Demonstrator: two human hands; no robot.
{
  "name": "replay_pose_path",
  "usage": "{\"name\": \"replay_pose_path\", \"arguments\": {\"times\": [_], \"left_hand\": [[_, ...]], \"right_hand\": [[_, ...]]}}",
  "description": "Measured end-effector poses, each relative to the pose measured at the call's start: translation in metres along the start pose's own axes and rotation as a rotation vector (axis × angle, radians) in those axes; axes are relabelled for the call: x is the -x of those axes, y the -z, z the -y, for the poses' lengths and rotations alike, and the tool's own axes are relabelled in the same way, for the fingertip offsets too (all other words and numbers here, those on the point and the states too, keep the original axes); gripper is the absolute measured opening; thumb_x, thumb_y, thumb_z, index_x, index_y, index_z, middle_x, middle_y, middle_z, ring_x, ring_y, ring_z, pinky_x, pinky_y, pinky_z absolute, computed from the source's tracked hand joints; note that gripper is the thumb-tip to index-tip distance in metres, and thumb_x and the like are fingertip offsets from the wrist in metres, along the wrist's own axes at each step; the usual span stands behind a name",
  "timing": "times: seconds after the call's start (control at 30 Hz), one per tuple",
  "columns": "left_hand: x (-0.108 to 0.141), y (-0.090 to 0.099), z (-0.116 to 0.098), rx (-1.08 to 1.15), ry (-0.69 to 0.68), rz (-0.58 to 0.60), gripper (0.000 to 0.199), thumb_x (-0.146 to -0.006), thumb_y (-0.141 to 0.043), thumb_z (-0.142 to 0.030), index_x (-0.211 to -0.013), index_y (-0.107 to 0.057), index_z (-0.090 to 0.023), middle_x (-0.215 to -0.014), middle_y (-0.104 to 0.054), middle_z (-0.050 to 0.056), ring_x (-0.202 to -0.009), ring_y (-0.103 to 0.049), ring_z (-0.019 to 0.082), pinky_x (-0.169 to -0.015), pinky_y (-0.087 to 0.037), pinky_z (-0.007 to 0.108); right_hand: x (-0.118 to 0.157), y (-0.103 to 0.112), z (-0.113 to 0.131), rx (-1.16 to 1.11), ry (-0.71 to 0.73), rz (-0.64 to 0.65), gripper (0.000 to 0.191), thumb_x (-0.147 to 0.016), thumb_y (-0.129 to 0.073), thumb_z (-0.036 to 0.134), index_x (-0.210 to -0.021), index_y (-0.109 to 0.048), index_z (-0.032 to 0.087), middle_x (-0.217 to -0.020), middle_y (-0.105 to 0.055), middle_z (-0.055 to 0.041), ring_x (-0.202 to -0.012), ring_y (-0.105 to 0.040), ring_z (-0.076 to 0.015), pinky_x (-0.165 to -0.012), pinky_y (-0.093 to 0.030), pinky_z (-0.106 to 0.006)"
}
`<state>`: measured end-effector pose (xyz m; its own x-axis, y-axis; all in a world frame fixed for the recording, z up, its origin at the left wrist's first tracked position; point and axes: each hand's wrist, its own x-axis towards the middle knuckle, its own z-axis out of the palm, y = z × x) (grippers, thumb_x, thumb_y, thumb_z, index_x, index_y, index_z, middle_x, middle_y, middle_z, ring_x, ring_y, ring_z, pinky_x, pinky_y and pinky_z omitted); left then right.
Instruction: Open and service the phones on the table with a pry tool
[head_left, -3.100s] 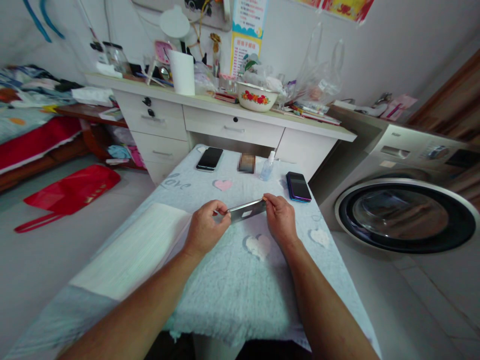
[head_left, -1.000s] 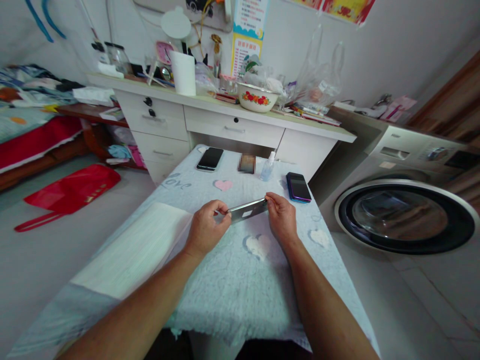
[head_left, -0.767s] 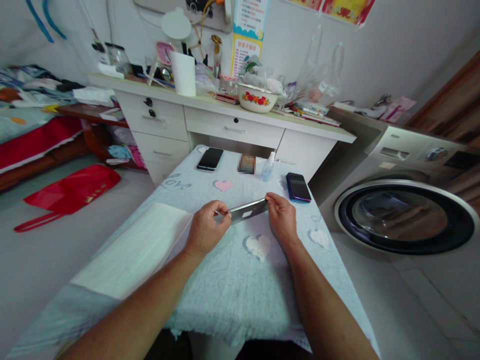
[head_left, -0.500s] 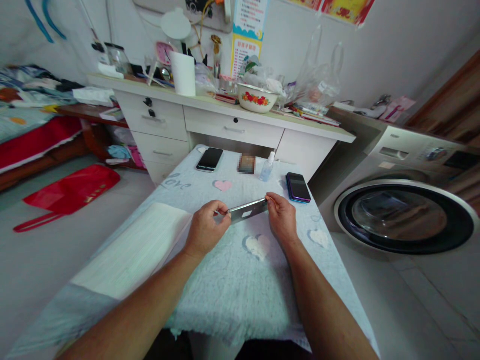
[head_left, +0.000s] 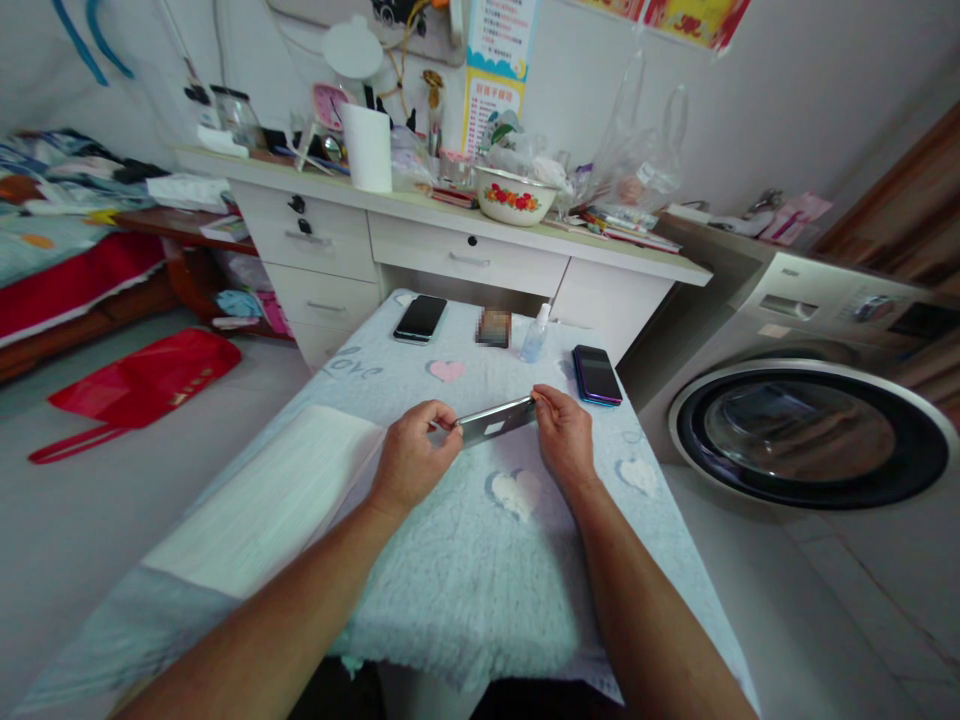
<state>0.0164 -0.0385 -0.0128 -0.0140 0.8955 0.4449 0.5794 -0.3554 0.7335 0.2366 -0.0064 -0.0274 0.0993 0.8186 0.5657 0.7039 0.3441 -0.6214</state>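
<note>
A thin, dark, glossy phone-like slab (head_left: 498, 422) is held tilted above the cloth-covered table (head_left: 450, 560), with a small white reflection on its face. My left hand (head_left: 417, 452) pinches its left end between thumb and fingers. At its right end, my right hand (head_left: 564, 432) grips the corner. Beyond the hands lie a black phone (head_left: 421, 318), a small pixelated item (head_left: 493, 327) and a clear spray bottle (head_left: 535, 335) standing upright. Another phone (head_left: 597, 375) with a purple-blue edge rests near the table's right side.
A folded pale cloth (head_left: 266, 500) lies on the table's left. Behind stands a white desk (head_left: 469, 245) bearing a floral bowl (head_left: 516, 197) and a paper roll (head_left: 367, 150). A washing machine (head_left: 757, 300) is at right; a red bag (head_left: 146, 375) lies on the floor.
</note>
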Motion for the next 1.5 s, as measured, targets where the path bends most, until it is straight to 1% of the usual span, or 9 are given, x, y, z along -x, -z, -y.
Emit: {"name": "replay_pose_path", "arguments": {"times": [0.9, 1.03, 1.17, 1.3, 1.5], "left_hand": [[0.001, 0.0, 0.001, 0.0, -0.005, 0.002, 0.002, -0.075, -0.056, -0.022, -0.074, -0.057, -0.02, -0.073, -0.063, -0.002, -0.072, -0.058, 0.015, -0.074, -0.048, 0.027], [0.0, 0.0, 0.001, 0.005, -0.002, 0.004, 0.002, -0.074, -0.056, -0.022, -0.074, -0.057, -0.02, -0.073, -0.063, -0.002, -0.073, -0.058, 0.015, -0.074, -0.048, 0.027], [0.0, -0.001, 0.001, 0.009, -0.007, 0.008, 0.002, -0.074, -0.056, -0.022, -0.074, -0.057, -0.02, -0.073, -0.063, -0.002, -0.072, -0.058, 0.015, -0.073, -0.047, 0.027], [0.0, 0.0, 0.001, -0.001, -0.004, 0.007, 0.002, -0.074, -0.056, -0.021, -0.074, -0.057, -0.02, -0.073, -0.063, -0.002, -0.072, -0.059, 0.015, -0.073, -0.047, 0.027], [0.0, 0.0, 0.001, -0.006, -0.005, 0.011, 0.002, -0.074, -0.055, -0.021, -0.073, -0.056, -0.021, -0.072, -0.063, -0.002, -0.073, -0.059, 0.015, -0.073, -0.047, 0.027]], "right_hand": [[-0.001, -0.001, -0.004, -0.002, -0.008, -0.015, 0.028, -0.092, -0.05, 0.032, -0.106, -0.07, 0.02, -0.1, -0.073, -0.0071, -0.092, -0.067, -0.0212, -0.087, -0.05, -0.035], [-0.001, 0.0, -0.003, 0.03, -0.005, -0.016, 0.028, -0.092, -0.048, 0.031, -0.106, -0.07, 0.02, -0.099, -0.073, -0.0077, -0.089, -0.066, -0.0211, -0.085, -0.05, -0.034], [0.0, 0.001, 0.002, 0.071, 0.023, -0.005, 0.028, -0.092, -0.047, 0.029, -0.106, -0.07, 0.019, -0.097, -0.072, -0.008, -0.087, -0.066, -0.0208, -0.082, -0.05, -0.033], [0.002, 0.0, 0.008, 0.082, 0.074, 0.041, 0.028, -0.093, -0.045, 0.027, -0.107, -0.069, 0.02, -0.094, -0.071, -0.0074, -0.085, -0.065, -0.0201, -0.08, -0.049, -0.032], [0.008, -0.005, 0.021, 0.077, 0.149, 0.102, 0.028, -0.094, -0.043, 0.024, -0.11, -0.067, 0.021, -0.097, -0.07, -0.0069, -0.089, -0.064, -0.0194, -0.082, -0.049, -0.031]]}}
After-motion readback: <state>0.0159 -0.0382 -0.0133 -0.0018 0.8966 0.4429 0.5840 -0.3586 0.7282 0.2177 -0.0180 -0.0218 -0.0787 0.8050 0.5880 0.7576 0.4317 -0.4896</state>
